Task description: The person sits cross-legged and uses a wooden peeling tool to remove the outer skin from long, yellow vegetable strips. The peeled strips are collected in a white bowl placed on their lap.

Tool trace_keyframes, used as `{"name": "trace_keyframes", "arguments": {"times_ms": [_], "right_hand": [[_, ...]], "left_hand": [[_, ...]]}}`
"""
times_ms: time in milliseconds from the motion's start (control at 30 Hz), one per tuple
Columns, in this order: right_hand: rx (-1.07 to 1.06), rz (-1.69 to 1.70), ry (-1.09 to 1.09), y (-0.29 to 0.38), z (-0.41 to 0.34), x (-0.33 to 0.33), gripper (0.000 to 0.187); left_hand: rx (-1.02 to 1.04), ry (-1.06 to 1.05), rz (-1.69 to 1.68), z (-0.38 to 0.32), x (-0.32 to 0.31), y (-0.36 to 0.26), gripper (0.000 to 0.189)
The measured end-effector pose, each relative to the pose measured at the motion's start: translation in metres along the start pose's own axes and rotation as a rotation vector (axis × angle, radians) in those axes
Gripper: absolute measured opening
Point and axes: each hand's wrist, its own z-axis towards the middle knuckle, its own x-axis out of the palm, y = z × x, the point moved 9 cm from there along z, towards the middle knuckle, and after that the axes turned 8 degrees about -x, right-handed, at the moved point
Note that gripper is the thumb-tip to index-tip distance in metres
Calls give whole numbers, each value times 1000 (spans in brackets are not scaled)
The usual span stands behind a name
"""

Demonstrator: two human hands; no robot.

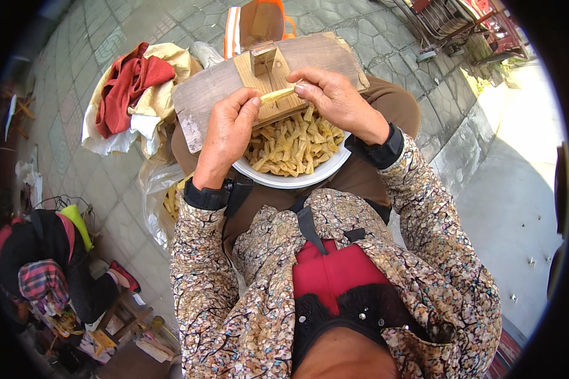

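Observation:
Between my two hands a pale yellow, husk-like strip (278, 96) is stretched over a wooden board. My left hand (230, 123) pinches one end between thumb and fingers; my right hand (334, 99) pinches the other. The wooden board (206, 97) lies across my lap, with an upright wood block (263, 59) fixed on its lighter middle plank. Below the board's near edge, a white basin (284, 181) holds a heap of knotted yellow pieces (296, 144), partly hidden by the board.
Left of the board lie a red cloth (123, 90) and a beige sack (168, 59). A clear plastic bag (154, 194) with yellow pieces stands by my left knee. An orange-edged bag (261, 23) is beyond the board. Another person (47, 265) sits at lower left. A wheeled cart (445, 23) stands at upper right.

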Motion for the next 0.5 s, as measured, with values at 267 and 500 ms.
{"name": "trace_keyframes", "arguments": {"times_ms": [267,500], "right_hand": [[-27,-248,-17,-27,9,12,12],[-309,-419,-58,17,-12,16,15]], "left_hand": [[26,-176,260,29,-2,26,12],[-62,-347,501,6,-14,26,9]]}}
